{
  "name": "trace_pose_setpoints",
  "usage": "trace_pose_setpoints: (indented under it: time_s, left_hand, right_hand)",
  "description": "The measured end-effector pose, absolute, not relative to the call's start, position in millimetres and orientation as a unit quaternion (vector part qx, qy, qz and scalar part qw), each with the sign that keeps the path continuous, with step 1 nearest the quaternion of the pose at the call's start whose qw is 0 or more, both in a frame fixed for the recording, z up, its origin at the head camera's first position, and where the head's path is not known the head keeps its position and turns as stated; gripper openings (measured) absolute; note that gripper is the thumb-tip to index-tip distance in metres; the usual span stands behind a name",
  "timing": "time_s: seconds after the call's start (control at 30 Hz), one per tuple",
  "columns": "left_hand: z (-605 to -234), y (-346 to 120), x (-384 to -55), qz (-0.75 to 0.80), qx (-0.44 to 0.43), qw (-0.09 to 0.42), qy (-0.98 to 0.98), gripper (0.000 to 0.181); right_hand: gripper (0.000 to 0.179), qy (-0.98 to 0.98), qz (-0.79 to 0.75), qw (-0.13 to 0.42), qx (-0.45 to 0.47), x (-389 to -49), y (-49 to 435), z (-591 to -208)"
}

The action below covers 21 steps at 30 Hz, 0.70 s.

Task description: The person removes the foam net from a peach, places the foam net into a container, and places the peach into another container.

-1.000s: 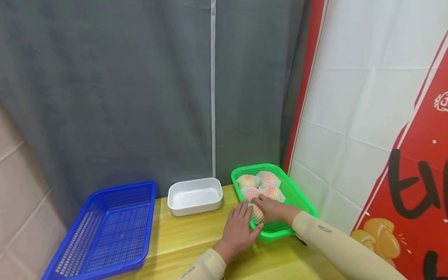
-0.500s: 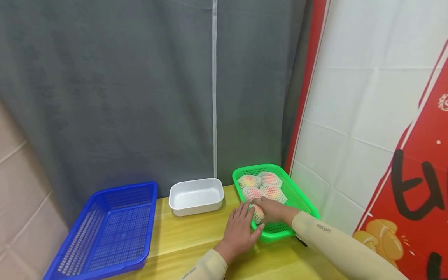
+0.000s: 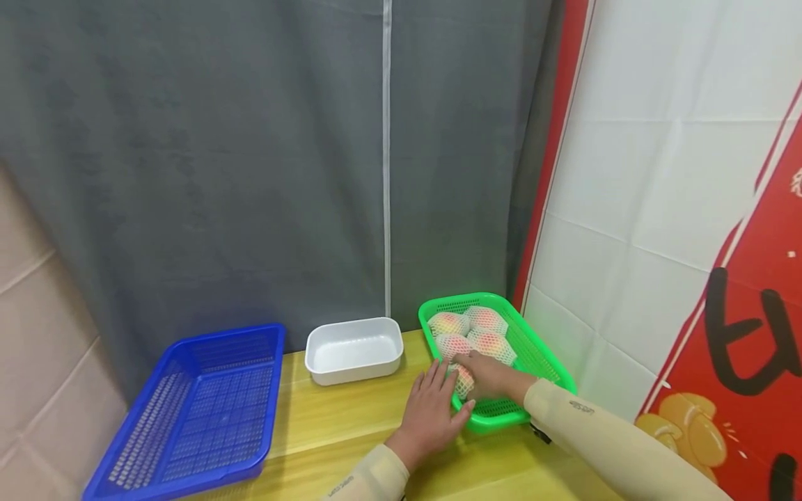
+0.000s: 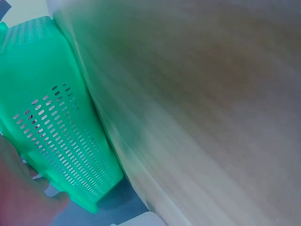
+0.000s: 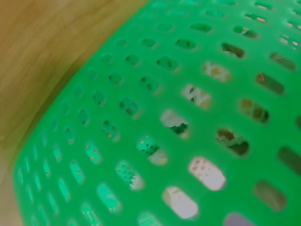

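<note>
A round red-and-yellow fruit in a white foam net (image 3: 464,381) lies at the near left of the green basket (image 3: 551,365). My right hand (image 3: 489,378) reaches into the basket and grips this fruit from its right side. On the other side my left hand (image 3: 429,410) lies across the basket's left rim, fingers extended, with the fingertips by the same fruit. Several more netted fruits (image 3: 452,344) sit behind it. The left wrist view catches part of the left hand (image 4: 23,188) beside the perforated basket wall (image 4: 61,136). Through the right wrist view's slots, netting shows only in pieces.
A white tray (image 3: 354,377) stands left of the green basket, near the grey curtain (image 3: 250,174). Farther left is a large blue basket (image 3: 272,390). All stand on a wooden table (image 3: 338,417). A white and red printed wall (image 3: 626,209) closes off the right side.
The head view has turned slightly left, so everything appears a little farther right. Both hands keep their places at the basket and the near fruit.
</note>
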<state>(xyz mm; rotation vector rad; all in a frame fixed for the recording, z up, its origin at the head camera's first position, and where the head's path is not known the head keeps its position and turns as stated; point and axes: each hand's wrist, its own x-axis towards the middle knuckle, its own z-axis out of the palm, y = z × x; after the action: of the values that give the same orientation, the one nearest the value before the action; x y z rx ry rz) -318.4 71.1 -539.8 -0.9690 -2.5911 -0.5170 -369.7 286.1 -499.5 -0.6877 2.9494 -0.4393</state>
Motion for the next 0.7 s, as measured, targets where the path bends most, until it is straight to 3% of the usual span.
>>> trace_pose_setpoints:
  time_s: [0.7]
  left_hand:
    - [-530, 68, -317, -0.181, -0.348, 0.150, -0.907, 0.073]
  right_hand:
    - [0.083, 0.962, -0.162, 0.021, -0.220, -359, 300, -484]
